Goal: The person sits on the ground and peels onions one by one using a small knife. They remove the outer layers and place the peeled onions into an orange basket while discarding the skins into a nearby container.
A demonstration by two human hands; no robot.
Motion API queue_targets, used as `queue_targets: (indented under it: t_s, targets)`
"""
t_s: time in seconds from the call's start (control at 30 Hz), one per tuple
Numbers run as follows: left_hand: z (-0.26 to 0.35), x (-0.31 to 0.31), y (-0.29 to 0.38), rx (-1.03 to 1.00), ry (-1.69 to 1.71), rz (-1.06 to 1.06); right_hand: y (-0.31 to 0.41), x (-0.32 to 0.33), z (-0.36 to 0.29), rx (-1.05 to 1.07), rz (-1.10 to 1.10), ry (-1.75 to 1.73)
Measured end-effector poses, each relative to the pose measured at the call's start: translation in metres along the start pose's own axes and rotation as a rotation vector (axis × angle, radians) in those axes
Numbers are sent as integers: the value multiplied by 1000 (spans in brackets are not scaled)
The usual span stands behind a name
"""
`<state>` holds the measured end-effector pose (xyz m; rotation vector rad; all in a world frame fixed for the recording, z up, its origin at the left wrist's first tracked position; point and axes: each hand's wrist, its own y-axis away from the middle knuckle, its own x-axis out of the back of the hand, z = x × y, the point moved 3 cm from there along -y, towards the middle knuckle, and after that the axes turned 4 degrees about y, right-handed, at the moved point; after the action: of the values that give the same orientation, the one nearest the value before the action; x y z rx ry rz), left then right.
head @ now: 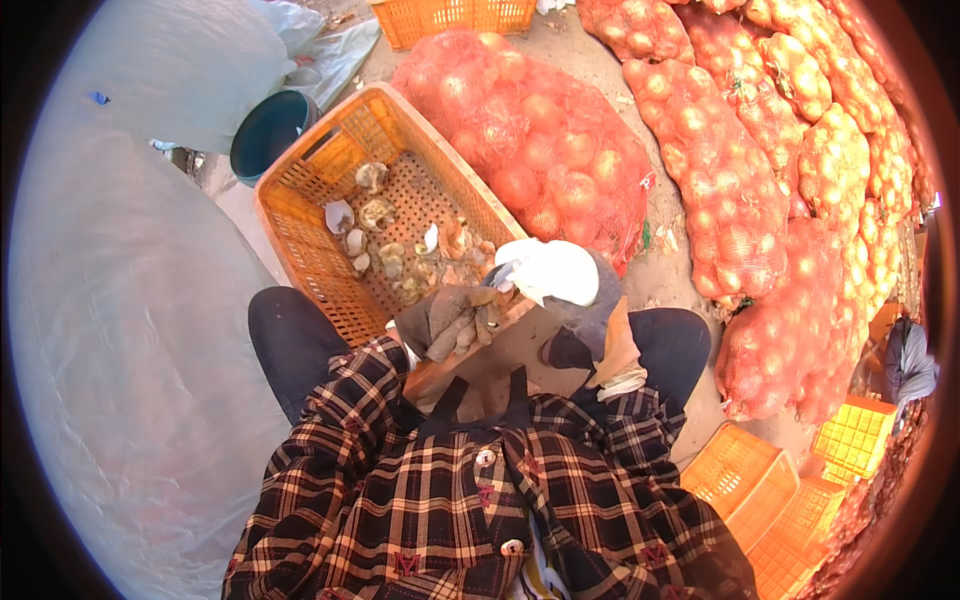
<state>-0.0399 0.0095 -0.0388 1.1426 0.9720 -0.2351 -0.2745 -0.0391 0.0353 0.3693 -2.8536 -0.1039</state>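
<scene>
My left hand (450, 322), in a grey-brown work glove, is over the near rim of an orange plastic crate (296, 232) with its fingers curled. Whether it grips anything is unclear. My right hand (592, 300), in a grey glove with a tan cuff, is beside it at the crate's near right corner. A glaring white patch (551, 270) covers the front of that hand, too overexposed to tell glove from object. Inside the crate, which stands tilted between my knees, lie dry onion skins (454, 236) and several pale onion pieces or scraps (377, 214).
A large red mesh sack of onions (540, 142) lies against the crate's right side. More onion sacks (712, 172) are piled farther right. Translucent plastic sheeting (142, 315) bulges at left, near a dark teal bucket (271, 135). Orange crates (739, 480) stand at lower right, another crate (454, 19) at the top.
</scene>
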Motion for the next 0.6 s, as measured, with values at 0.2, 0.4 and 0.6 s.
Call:
queue_targets:
  t_s: [0.2,0.4,0.6]
  targets:
    - [-6,-37,31,-256,-241,-49,1,9,0,-107,37,-150]
    - [-7,-98,73,-786,-595,447,8,-3,-18,95,161,-5]
    - [29,-90,29,-693,-660,459,1,-13,-12,154,77,77]
